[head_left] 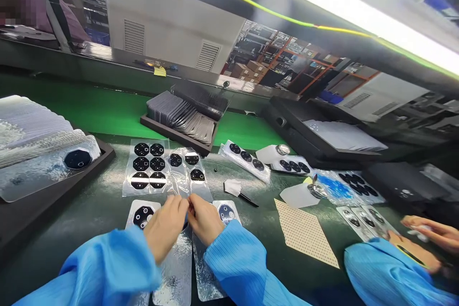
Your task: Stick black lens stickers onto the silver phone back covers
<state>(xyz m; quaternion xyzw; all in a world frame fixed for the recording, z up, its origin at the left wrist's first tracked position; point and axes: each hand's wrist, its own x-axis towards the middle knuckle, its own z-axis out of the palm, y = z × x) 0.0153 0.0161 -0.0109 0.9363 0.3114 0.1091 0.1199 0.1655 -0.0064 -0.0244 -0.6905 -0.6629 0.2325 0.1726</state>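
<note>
My left hand [167, 225] and my right hand [205, 220] meet at the fingertips over the top of the middle silvery panel [174, 267]. The fingers of both are pinched; whatever lies between them is hidden. A dark round piece on that panel is mostly covered by my hands. Beside it, the left panel [132, 208] carries a black octagonal disc [143, 217] with ring-shaped holes. The right panel [210, 279] bears a bluish disc [226, 213]. Just beyond my fingers lie clear film sheets [172, 186] with several black discs [157, 163].
Trays of stacked panels stand left [103, 155] and at the back [175, 132]. To the right are a black-handled tool [249, 199], white bottles [299, 194], a dotted beige sheet [308, 234] and another person's hands [412, 246]. A black case [287, 126] sits behind.
</note>
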